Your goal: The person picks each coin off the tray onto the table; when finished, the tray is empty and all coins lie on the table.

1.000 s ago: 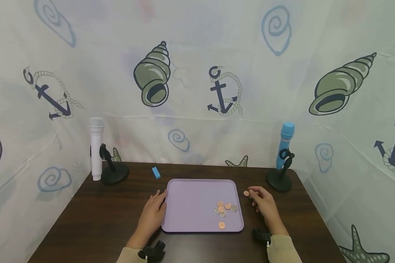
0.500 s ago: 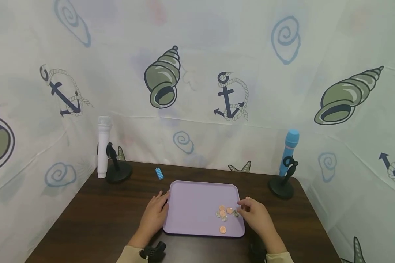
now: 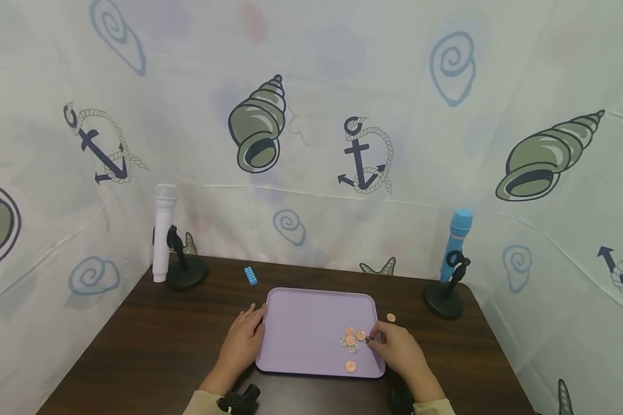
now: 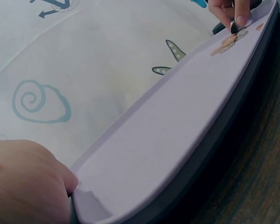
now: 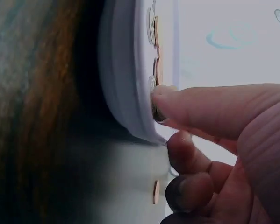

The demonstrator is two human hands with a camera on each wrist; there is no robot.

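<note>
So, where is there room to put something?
Bare: the rectangular lilac tray between the left hand and the round copper and silver coins; the dark wooden tabletop left of that hand. Crowded: the tray's right side, by the right hand.

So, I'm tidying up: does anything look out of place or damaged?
One coin lies on the table, right of the tray, while the other visible coins are in or over it. The lone brick past the tray's far left corner may be stray too. Nothing looks damaged.
</note>
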